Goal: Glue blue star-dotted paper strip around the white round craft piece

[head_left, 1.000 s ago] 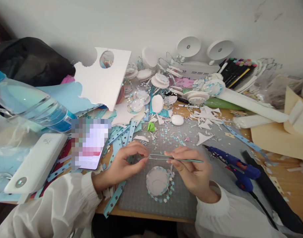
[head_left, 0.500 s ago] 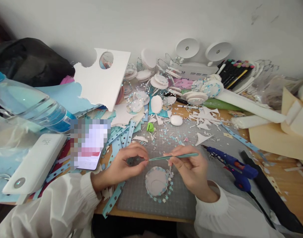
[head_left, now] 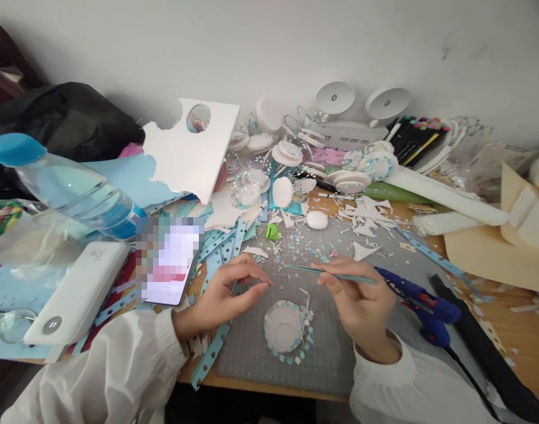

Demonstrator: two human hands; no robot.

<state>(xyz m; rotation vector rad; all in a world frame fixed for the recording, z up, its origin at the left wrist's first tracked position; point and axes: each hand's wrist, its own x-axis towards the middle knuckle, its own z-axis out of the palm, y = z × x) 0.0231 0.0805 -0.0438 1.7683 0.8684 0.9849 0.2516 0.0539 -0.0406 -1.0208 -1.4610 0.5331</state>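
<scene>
My right hand (head_left: 362, 300) holds teal tweezers (head_left: 340, 273) between thumb and fingers, tips pointing left above the grey cutting mat (head_left: 326, 359). Whether anything sits in the tweezer tips is too small to tell. My left hand (head_left: 228, 291) is closed in a loose pinch, thumb and forefinger tips together; what they hold, if anything, I cannot make out. Below and between both hands, a white round disc (head_left: 283, 330) lies on the mat, ringed by tiny blue and white star-shaped or flower-shaped pieces. A white strand stands at its upper right side.
A blue glue gun (head_left: 422, 303) lies right of my right hand. Leftward are a phone (head_left: 172, 265), a white power bank (head_left: 77, 294) and a water bottle (head_left: 84, 188). Punched blue paper strips (head_left: 210, 359), foam scraps (head_left: 366, 206) and decorated white discs (head_left: 289, 152) crowd the back.
The tweezers have moved right, away from my left fingertips, with my right hand. My left hand keeps its pinch in nearly the same place. The whole view has shifted slightly.
</scene>
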